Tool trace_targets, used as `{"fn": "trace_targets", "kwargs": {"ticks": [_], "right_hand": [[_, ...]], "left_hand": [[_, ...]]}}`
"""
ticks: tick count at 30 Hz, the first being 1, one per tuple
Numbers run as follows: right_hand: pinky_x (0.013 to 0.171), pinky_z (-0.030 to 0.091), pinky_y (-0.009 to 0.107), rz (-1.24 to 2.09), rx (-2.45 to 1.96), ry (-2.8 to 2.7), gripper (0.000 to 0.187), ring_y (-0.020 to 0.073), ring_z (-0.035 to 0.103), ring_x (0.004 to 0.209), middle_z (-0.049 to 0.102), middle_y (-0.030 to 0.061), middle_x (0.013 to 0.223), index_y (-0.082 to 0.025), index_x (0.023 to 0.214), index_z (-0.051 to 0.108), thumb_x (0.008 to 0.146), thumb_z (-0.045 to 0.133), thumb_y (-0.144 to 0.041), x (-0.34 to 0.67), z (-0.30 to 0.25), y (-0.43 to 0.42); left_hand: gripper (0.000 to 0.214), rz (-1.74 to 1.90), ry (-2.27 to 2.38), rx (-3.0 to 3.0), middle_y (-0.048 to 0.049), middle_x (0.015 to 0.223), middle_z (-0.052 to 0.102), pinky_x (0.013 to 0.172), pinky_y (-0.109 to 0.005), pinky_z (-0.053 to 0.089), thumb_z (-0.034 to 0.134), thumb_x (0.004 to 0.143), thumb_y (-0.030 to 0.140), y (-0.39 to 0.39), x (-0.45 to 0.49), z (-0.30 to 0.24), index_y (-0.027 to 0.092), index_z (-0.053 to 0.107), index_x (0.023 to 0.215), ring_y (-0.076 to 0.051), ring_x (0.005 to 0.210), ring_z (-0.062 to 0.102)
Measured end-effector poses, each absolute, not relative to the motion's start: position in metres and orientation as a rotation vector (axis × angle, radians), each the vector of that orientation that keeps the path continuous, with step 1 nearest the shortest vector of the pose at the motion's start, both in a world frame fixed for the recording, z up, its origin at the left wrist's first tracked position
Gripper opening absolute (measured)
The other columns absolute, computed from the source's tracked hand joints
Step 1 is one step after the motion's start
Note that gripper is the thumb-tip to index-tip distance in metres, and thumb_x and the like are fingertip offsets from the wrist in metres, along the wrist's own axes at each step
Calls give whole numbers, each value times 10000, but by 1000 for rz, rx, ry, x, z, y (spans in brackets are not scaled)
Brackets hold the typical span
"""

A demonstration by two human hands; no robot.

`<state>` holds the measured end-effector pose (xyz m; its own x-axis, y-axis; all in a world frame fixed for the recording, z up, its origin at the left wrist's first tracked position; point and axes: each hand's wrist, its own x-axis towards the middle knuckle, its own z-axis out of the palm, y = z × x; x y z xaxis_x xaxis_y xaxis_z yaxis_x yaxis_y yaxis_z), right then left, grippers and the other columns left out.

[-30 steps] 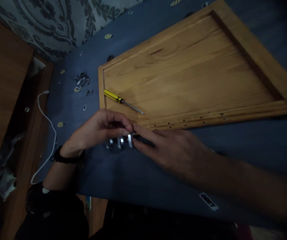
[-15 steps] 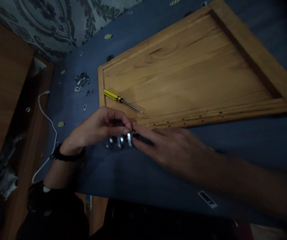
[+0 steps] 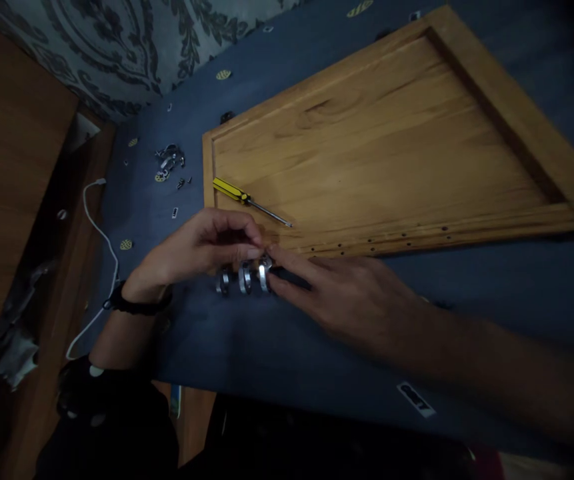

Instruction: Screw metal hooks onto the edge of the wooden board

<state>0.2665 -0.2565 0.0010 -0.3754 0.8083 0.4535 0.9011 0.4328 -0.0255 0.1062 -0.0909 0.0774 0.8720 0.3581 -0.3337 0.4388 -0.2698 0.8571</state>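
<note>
A wooden board (image 3: pixel 391 127) with a raised frame lies on the blue cloth, and a row of small dark holes runs along its near edge. At that edge's left end sit curved metal hooks: one on the left (image 3: pixel 223 281), one in the middle (image 3: pixel 245 279) and one on the right (image 3: pixel 265 277). My right hand (image 3: pixel 347 293) grips the right hook between thumb and fingers. Pinched together above the same hook are the fingertips of my left hand (image 3: pixel 207 240); what they hold is too small to tell. A yellow-handled screwdriver (image 3: pixel 231 190) rests on the board.
Left of the board lie a small pile of metal hooks (image 3: pixel 171 160) and several screws (image 3: pixel 181 183). A white cable (image 3: pixel 101 230) runs along the cloth's left edge beside a wooden cabinet (image 3: pixel 11 133). Patterned wall covering (image 3: pixel 107 47) stands behind.
The whole view has shifted slightly, so things appear a little further right. Both hands stay at the right hook, with the left fingers still pinched above it.
</note>
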Motion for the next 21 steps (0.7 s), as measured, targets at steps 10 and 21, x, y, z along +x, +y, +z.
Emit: {"fn": "trace_targets", "kwargs": {"ticks": [10,21], "right_hand": [[550,522,302,-288,-1466,-2343,337,177,721,679,735,112,1271,-189,1107,726,903,521,-15,267,7,-255],[539,522,290,-280,-1464,-2326,281,182,731,702,728,87,1306,-205,1066,735,889,587,-44,266,6,-256]], "left_hand": [[468,146,492,2378,-66,1095,717,922,-343,519,834,818,500,-107,75,72,192,699,1145,-221,1061,651],[534,123,449,2605,-92,1097,670,930,-404,462,698,896,603,-126,79,62,140,653,1158,-266,1065,589]]}}
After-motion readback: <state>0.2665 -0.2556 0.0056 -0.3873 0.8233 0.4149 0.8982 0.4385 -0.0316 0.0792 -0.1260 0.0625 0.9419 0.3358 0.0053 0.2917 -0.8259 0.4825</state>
